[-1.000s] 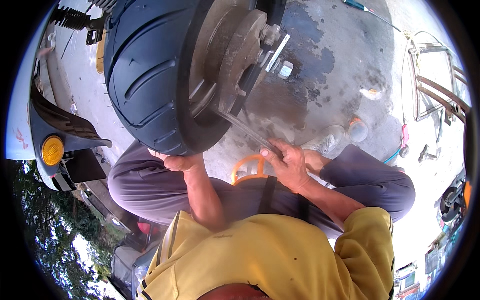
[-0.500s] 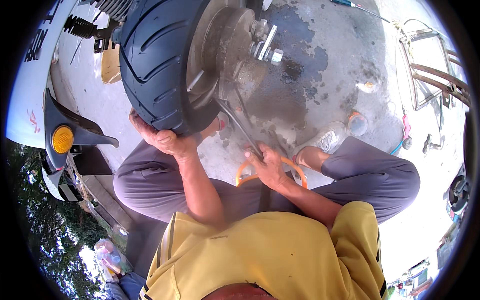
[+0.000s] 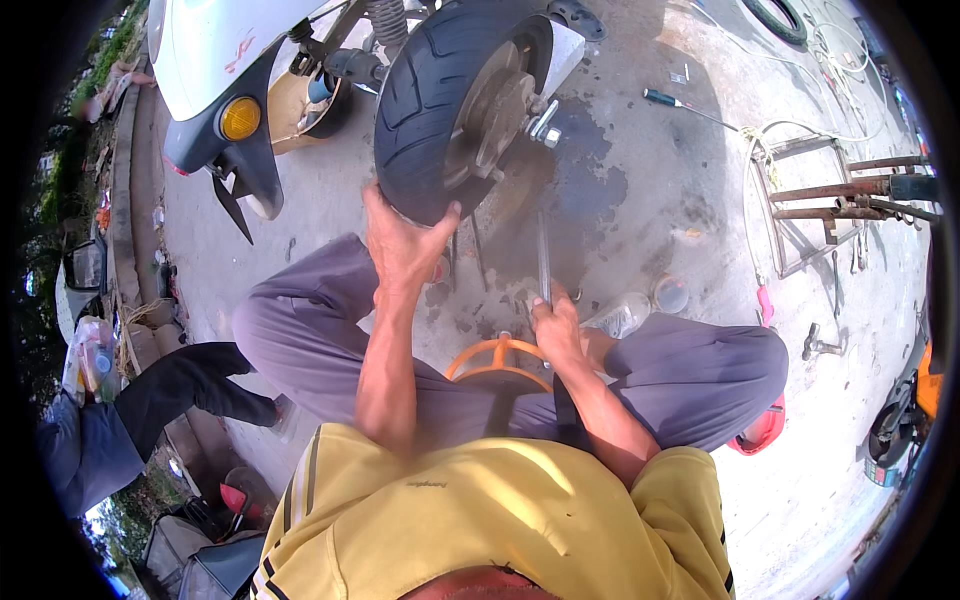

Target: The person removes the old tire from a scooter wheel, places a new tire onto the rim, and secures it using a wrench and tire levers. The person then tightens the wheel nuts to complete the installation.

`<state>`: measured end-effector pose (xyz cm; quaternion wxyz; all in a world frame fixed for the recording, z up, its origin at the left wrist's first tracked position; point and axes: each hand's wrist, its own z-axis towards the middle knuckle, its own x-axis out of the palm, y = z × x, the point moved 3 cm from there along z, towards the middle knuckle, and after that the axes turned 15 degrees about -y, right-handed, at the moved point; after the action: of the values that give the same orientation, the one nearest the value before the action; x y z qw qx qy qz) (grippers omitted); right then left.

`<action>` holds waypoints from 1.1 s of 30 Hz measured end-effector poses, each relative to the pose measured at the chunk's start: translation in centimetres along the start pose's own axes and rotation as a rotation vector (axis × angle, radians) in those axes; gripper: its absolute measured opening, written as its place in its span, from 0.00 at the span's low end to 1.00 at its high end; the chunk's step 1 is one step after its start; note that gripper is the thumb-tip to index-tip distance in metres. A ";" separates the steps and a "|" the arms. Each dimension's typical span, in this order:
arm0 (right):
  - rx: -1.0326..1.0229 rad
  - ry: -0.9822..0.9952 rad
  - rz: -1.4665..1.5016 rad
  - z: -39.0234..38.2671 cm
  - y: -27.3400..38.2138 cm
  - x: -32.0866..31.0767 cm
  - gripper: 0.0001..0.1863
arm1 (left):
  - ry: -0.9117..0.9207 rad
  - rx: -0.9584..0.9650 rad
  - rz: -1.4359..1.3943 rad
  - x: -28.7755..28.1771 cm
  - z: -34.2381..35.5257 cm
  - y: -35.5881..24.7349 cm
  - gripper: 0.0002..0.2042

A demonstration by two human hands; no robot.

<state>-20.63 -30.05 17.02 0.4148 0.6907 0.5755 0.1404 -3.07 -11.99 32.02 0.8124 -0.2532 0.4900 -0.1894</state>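
Note:
In the head view, a scooter wheel with a black treaded tyre stands in front of me, its hub and axle nut facing right. My left hand is closed round the bottom edge of the tyre, thumb on the right side and fingers on the left. My right hand is wrapped round a long metal bar, like a tyre lever, which points away from me and stands apart from the wheel. Thin dark rod shapes below the rim are too unclear to name.
The white scooter body and amber reflector are at far left. An orange ring-shaped frame sits between my legs. Rightward lie a screwdriver, metal frame and hammer. Someone's dark-trousered leg is at left.
The bar in my right hand has come away from the wheel rim and swung to point straight ahead. My left hand stays on the tyre. The view has shifted, showing more floor.

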 end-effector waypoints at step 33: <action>-0.337 -0.219 -0.124 7.7 -5.6 0.6 0.33 | 0.634 0.696 0.037 -24.4 -0.8 -5.7 0.10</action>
<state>-19.07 -32.73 7.98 0.5924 0.5859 0.5368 0.1330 -15.06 -3.19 52.17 0.6625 0.1131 0.6258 -0.3959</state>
